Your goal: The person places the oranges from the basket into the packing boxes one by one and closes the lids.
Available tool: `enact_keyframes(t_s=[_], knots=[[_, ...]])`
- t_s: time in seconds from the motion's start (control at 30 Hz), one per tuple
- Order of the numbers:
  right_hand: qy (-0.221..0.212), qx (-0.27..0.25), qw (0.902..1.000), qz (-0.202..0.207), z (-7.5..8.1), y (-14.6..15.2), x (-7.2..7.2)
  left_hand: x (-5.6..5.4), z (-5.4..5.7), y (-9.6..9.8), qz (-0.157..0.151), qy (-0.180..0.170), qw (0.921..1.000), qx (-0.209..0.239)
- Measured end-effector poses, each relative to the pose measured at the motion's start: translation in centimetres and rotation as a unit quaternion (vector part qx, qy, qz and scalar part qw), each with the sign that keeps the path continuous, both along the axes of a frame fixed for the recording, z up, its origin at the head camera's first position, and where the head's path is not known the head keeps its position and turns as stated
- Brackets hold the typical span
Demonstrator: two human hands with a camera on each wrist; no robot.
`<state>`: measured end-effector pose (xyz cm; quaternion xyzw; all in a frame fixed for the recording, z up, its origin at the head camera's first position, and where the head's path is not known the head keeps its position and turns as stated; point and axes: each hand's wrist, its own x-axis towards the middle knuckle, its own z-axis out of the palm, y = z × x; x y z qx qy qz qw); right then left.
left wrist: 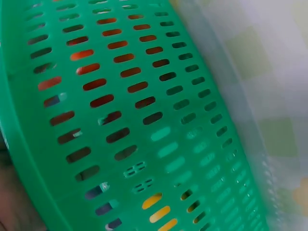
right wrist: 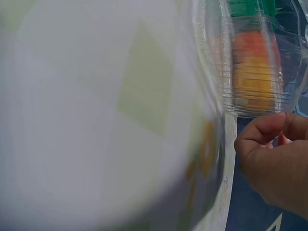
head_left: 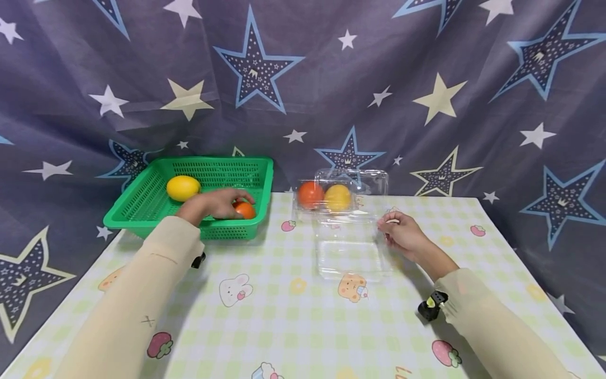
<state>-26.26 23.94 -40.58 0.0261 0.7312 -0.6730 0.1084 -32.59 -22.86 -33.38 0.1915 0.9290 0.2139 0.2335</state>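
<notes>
My left hand (head_left: 220,203) reaches into the green plastic basket (head_left: 158,228) and holds a round orange fruit (head_left: 245,210), fingers curled over it. A yellow lemon-shaped fruit (head_left: 183,188) lies behind that hand in the basket. The left wrist view shows mostly the basket's slotted side (left wrist: 130,96), with orange and yellow showing through. My right hand (head_left: 402,235) pinches the right edge of an open clear plastic clamshell box (head_left: 350,258) between thumb and fingers. In the right wrist view, thumb and forefinger of the right hand (right wrist: 276,156) meet at the clear plastic edge.
Behind the open box stands another clear plastic box (head_left: 299,208), holding a red-orange round fruit (head_left: 310,195) and a yellow one (head_left: 337,198). A checked tablecloth (head_left: 265,326) covers the table. A star-patterned curtain (head_left: 303,79) hangs close behind.
</notes>
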Motion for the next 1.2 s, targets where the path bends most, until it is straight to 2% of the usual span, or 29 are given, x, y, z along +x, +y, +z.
enact_keyframes(t_s=[0.17,0.3,0.4,0.67,0.93,1.2], knots=[[-0.004,-0.007,1.0,0.0,0.0,-0.8,-0.1,-0.2,-0.3,0.0,-0.025,0.034,0.998,-0.046],[-0.008,-0.005,0.9999,0.002,-0.2,-1.6,-0.2,0.0,-0.2,0.0,-0.03,0.046,0.9948,-0.085],[-0.011,-0.009,0.9999,-0.001,-0.2,-2.3,-0.2,0.1,-0.2,0.0,-0.026,0.051,0.9939,-0.094],[-0.01,-0.014,0.9998,-0.007,-0.2,-3.5,-0.3,0.0,0.0,0.0,0.018,0.122,0.9894,-0.076],[-0.011,-0.013,0.9997,-0.019,-0.3,-4.1,-0.5,0.1,1.4,0.0,0.022,0.159,0.9855,-0.055],[-0.015,-0.01,0.9996,-0.021,-0.2,-4.8,-0.5,0.4,3.1,0.8,0.023,0.245,0.9692,-0.021]])
